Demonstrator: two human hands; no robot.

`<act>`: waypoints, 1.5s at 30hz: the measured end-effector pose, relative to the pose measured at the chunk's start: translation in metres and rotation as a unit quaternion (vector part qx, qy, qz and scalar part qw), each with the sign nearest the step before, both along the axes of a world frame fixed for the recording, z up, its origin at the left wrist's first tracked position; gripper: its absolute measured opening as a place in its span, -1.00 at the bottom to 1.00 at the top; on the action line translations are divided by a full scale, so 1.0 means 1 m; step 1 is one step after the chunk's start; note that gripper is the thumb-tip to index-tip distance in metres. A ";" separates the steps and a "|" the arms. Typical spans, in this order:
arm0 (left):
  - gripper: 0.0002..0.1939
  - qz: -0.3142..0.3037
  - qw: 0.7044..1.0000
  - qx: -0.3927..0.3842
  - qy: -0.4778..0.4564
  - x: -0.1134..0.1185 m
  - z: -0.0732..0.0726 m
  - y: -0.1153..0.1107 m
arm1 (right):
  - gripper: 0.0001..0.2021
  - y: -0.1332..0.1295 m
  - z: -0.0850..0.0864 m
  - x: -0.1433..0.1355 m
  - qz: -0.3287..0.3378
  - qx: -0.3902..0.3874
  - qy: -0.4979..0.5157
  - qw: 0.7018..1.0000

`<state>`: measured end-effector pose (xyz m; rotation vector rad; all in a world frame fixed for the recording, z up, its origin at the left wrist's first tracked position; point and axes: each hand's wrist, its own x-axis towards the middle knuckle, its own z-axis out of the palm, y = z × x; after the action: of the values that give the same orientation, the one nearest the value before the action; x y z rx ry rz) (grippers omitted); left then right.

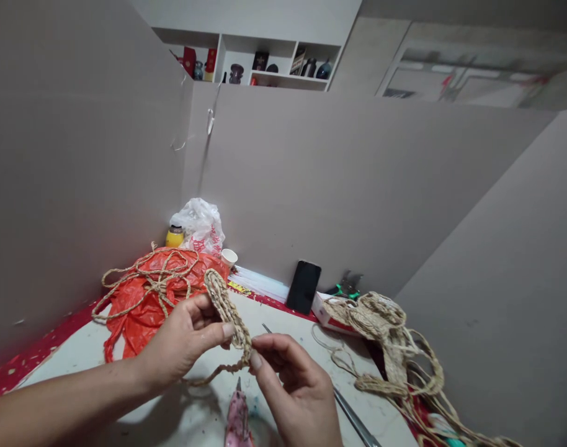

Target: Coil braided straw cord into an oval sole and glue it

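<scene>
Several folded lengths of braided cord [224, 303] stand bunched just below the centre of the frame, held up over the desk [386, 417]. The left hand [188, 335], coming in from the lower left, has its grip closed around the side of that bunch, thumb lying across the front. The right hand [302, 385], at lower centre, has a narrow grip: thumb and forefinger pinch at the bunch's lower end, where 1 strand trails off to the left beneath the left hand.

Below them, at the bottom edge, sits a pink-handled tool [237, 415], its pointed metal tip upward. A slim metal tool [355, 417] shows to the right of the right hand, partly hidden by it.

At left, a loose cord [157, 284] lies looped on a red plastic bag [134, 305]. Behind that are a yellow jar [174, 237], a white plastic bag [198, 218] and a paper cup [229, 257].

Right of centre, a dark-screened phone [304, 287] leans back, with green-handled pliers [347, 287] near it. A heap of cord [381, 320] spreads toward the lower right. Grey panels [283, 167] enclose the desk; white shelves [219, 57] with ornaments show at the top.
</scene>
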<state>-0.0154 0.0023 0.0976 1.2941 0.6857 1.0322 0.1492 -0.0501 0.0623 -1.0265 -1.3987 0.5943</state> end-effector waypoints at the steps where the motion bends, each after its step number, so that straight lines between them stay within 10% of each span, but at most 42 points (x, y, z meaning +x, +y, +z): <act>1: -0.83 0.003 1.000 -0.003 -0.004 0.001 -0.001 0.000 | -0.96 0.000 -0.001 -0.002 -0.006 0.004 0.002 1.000; 22: -0.77 0.078 0.994 -0.040 -0.058 0.016 -0.015 -0.017 | -0.79 0.002 -0.016 -0.013 -0.154 0.191 -0.191 0.950; 39: -0.59 -0.213 0.974 -0.045 -0.062 -0.006 -0.005 0.000 | -0.67 0.015 -0.003 0.041 -0.108 0.246 -0.186 0.945; 45: -0.61 -0.137 0.991 -0.007 -0.013 -0.021 0.009 0.029 | -0.68 0.012 0.006 0.052 -0.084 0.255 -0.225 0.937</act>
<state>-0.0360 0.0310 0.1064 1.3184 0.4798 0.8167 0.2011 -0.0377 0.0687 -0.8694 -1.7196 -0.1508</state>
